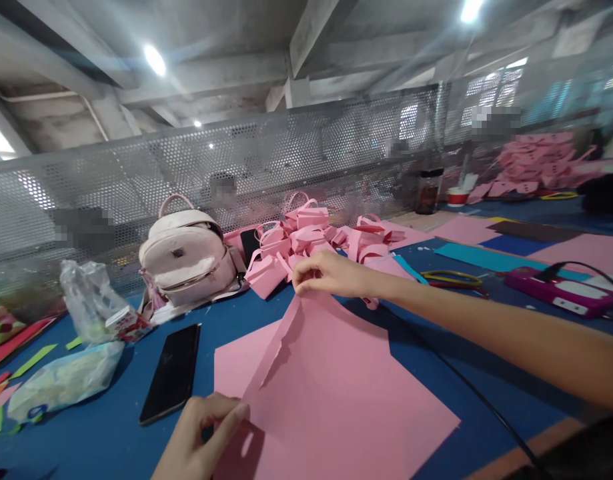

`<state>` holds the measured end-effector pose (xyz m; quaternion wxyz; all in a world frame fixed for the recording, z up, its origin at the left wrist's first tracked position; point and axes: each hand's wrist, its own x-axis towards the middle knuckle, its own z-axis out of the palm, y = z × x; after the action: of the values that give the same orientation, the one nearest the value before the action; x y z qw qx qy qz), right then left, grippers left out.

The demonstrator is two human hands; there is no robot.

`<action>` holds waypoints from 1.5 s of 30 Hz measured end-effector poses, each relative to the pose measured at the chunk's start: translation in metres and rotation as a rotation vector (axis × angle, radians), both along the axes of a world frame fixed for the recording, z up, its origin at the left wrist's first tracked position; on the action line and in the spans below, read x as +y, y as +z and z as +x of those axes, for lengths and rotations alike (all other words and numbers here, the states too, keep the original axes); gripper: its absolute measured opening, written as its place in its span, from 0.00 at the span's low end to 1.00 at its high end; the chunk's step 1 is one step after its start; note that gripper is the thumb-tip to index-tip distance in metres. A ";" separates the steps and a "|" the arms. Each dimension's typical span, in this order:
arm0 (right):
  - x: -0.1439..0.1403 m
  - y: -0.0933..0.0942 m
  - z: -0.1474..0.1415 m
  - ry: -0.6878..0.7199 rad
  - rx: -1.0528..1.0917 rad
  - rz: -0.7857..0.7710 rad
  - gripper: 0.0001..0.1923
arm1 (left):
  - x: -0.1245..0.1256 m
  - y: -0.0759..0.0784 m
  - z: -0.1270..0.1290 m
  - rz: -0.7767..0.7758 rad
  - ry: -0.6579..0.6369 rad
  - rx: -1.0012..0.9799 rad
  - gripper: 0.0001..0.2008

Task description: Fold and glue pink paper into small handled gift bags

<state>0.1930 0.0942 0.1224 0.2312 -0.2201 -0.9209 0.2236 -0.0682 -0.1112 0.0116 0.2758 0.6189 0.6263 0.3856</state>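
A pink sheet of paper is held up at its left edge by both my hands. My right hand pinches its raised far corner. Lower left, my left hand has thumb and forefinger closed on the near part of the same edge. A narrow strip along that edge is folded or partly torn, with a ragged line. Beneath it lies more pink paper, flat on the blue table. Just beyond my right hand sits a heap of folded pink paper pieces with loop handles.
A black phone lies left of the paper, near a tissue pack and a pale backpack. A black cable crosses at right, below a purple power strip and yellow-handled scissors. A perforated metal screen stands behind.
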 end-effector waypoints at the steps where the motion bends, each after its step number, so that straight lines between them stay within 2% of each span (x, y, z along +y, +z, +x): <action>1: 0.000 0.000 0.001 -0.016 0.001 -0.007 0.05 | 0.003 0.006 -0.005 0.016 -0.023 0.003 0.27; 4: -0.002 -0.001 0.004 -0.079 0.000 -0.025 0.06 | 0.020 0.030 -0.020 -0.012 -0.132 -0.001 0.26; 7: -0.006 -0.001 0.007 -0.105 -0.037 -0.046 0.05 | 0.040 0.051 -0.028 -0.005 -0.111 -0.116 0.25; 11: -0.015 -0.005 0.004 -0.092 -0.100 -0.070 0.06 | 0.060 0.062 -0.021 0.005 -0.104 -0.156 0.24; 19: -0.028 -0.017 -0.034 -0.003 -0.072 -0.165 0.07 | 0.087 0.060 0.016 0.127 -0.153 0.018 0.26; 24: -0.032 -0.027 -0.042 -0.030 -0.021 -0.230 0.06 | 0.090 0.059 0.022 0.162 -0.151 0.043 0.24; 29: -0.035 -0.043 -0.020 -0.065 -0.032 -0.316 0.05 | 0.080 0.054 0.007 0.174 -0.104 0.026 0.27; 33: -0.041 -0.053 0.002 -0.082 -0.044 -0.371 0.04 | 0.069 0.050 -0.006 0.112 -0.040 -0.028 0.27; 36: -0.042 -0.056 0.018 -0.070 -0.053 -0.435 0.06 | 0.064 0.049 -0.010 0.074 0.000 -0.068 0.25; 42: -0.041 -0.061 0.056 -0.086 -0.091 -0.532 0.06 | 0.062 0.050 -0.020 0.112 0.050 -0.091 0.23; 45: -0.040 -0.063 0.073 -0.140 -0.118 -0.545 0.07 | 0.064 0.049 -0.028 0.160 0.108 -0.113 0.21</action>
<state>0.2659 0.0540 0.0598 0.1245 -0.3499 -0.8212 0.4333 -0.0958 -0.0469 0.0609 0.2393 0.5817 0.6094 0.4827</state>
